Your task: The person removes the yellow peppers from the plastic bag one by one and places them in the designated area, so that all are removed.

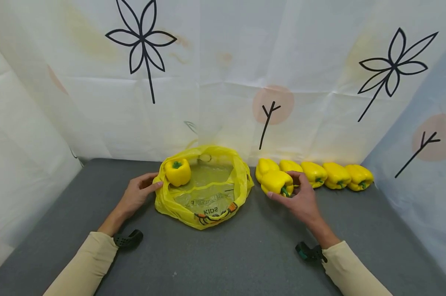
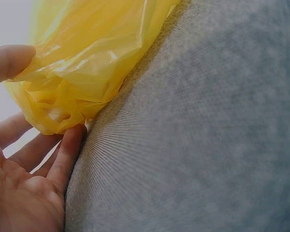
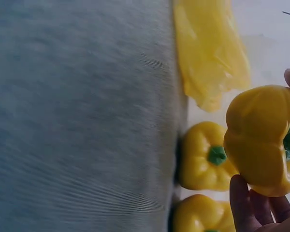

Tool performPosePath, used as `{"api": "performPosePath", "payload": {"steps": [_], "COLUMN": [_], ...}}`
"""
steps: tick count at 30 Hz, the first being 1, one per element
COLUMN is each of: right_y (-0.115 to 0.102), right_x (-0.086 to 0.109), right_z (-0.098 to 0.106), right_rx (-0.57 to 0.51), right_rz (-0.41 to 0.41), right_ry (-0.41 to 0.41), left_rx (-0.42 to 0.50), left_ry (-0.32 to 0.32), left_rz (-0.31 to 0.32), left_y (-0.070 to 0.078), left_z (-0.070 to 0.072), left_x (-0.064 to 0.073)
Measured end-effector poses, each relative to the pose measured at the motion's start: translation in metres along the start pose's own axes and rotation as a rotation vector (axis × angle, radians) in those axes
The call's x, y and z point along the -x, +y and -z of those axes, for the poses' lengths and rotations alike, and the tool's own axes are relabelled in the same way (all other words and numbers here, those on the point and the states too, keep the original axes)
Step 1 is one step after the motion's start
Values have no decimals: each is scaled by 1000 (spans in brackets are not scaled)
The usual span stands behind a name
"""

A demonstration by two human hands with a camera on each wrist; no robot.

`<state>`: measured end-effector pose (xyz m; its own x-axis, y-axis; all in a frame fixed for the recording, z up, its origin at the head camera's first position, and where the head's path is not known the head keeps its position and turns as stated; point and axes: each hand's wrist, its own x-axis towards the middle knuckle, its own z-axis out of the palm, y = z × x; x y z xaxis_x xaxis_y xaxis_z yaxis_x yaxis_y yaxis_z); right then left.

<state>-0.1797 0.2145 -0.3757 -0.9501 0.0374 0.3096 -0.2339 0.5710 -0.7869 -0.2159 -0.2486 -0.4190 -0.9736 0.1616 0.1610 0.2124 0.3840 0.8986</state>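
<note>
A yellow plastic bag (image 1: 246, 181) stands with its mouth spread wide, and one yellow bell pepper (image 1: 178, 172) lies inside at its left. At the bag's left rim, my left hand (image 1: 138, 193) grips the plastic; the left wrist view shows the thumb on one side of the bag (image 2: 87, 67) and fingertips against the other. To the right of the bag, my right hand (image 1: 300, 201) holds another yellow bell pepper (image 1: 276, 182) between thumb and fingers. That held pepper (image 3: 261, 135) is lifted in front of the row of peppers, clear of the table surface in the right wrist view.
Several more yellow bell peppers (image 1: 336, 175) sit in a row along the back right of the grey table (image 1: 223, 259). Behind them hangs a white printed sheet (image 1: 223, 102), with more sheeting at both sides.
</note>
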Motion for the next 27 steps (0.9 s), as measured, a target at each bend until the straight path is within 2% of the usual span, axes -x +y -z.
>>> {"api": "performPosePath", "payload": {"steps": [8,17,27], "right_y": [6,11,7], "right_x": [5,6,6], "right_z": [-8,-10,-10], "right_rx": [11,72,111], "right_rz": [-55,-21,-117], "right_ry": [-41,-82,-109], "left_rx": [1,-3,2], "left_ry": [-1,0,-3], "left_rz": [-15,-28,-33], "left_y": [-2,-1,-6], "left_z": [0,1,0], "left_x": [0,1,-3]}}
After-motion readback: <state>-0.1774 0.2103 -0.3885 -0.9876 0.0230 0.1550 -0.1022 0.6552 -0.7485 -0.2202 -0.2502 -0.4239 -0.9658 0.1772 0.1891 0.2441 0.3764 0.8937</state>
